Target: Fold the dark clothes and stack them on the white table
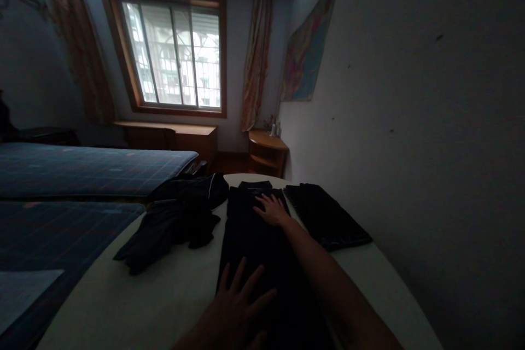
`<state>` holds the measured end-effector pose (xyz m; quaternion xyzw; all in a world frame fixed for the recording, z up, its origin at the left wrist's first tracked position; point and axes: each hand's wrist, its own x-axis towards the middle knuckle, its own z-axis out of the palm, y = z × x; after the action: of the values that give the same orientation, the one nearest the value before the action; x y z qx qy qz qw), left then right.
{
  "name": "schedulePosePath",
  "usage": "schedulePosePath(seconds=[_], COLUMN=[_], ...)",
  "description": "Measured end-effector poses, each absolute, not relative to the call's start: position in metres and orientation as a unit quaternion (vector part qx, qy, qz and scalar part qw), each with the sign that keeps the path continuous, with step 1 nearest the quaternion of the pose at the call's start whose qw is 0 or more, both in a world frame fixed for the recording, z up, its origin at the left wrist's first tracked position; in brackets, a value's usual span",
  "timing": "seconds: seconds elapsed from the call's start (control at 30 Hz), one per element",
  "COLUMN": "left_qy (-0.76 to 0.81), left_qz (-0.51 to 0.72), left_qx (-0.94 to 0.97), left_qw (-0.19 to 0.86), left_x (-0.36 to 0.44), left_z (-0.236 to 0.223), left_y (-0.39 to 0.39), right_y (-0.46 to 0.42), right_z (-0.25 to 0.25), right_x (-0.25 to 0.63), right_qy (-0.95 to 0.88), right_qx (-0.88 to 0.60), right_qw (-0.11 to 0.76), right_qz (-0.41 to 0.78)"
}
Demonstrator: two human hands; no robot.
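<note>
A dark garment point(250, 240) lies lengthwise on a pale round table point(164, 290), folded into a long strip. At its far end a collar point(255, 185) shows, so it looks like a shirt. My right hand point(271, 210) rests flat on the upper part below the collar, fingers spread. Nearer to me, my left hand point(240, 301) is over the lower part with its fingers apart. Neither hand grips anything. The shirt's near end is partly hidden by my hands and the dim light.
Left on the table is a crumpled heap of dark clothing point(176, 219). A folded dark garment point(328, 216) lies to the right, close to the wall. Beds with blue checked covers point(90, 172) stand at the left; a small wooden corner cabinet point(268, 142) is beyond the table.
</note>
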<state>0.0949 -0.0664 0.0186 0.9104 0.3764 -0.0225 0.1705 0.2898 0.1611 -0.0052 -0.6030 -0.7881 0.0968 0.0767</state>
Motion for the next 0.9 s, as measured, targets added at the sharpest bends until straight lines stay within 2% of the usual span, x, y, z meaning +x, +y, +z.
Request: schedulePosePath(seconds=[0.2, 0.4, 0.6, 0.8, 0.9], left_qy=[0.405, 0.359, 0.323, 0.314, 0.31], left_qz=[0.014, 0.053, 0.041, 0.044, 0.028], left_qx=[0.9, 0.92, 0.932, 0.936, 0.936], left_qw=[0.159, 0.149, 0.159, 0.155, 0.166], left_x=[0.084, 0.084, 0.091, 0.09, 0.092], left_z=[0.019, 0.023, 0.02, 0.016, 0.02], left_y=[-0.064, -0.071, -0.074, -0.072, -0.072], right_y=[0.159, 0.146, 0.143, 0.15, 0.154], right_z=[-0.001, 0.01, 0.012, 0.015, 0.01], right_x=[0.285, 0.285, 0.294, 0.29, 0.288], right_qy=[-0.72, -0.68, -0.66, -0.678, -0.7], right_qx=[-0.683, -0.719, -0.738, -0.711, -0.692], right_qw=[0.068, 0.146, 0.142, 0.187, 0.174], right_qz=[0.098, -0.011, 0.001, -0.008, 0.006])
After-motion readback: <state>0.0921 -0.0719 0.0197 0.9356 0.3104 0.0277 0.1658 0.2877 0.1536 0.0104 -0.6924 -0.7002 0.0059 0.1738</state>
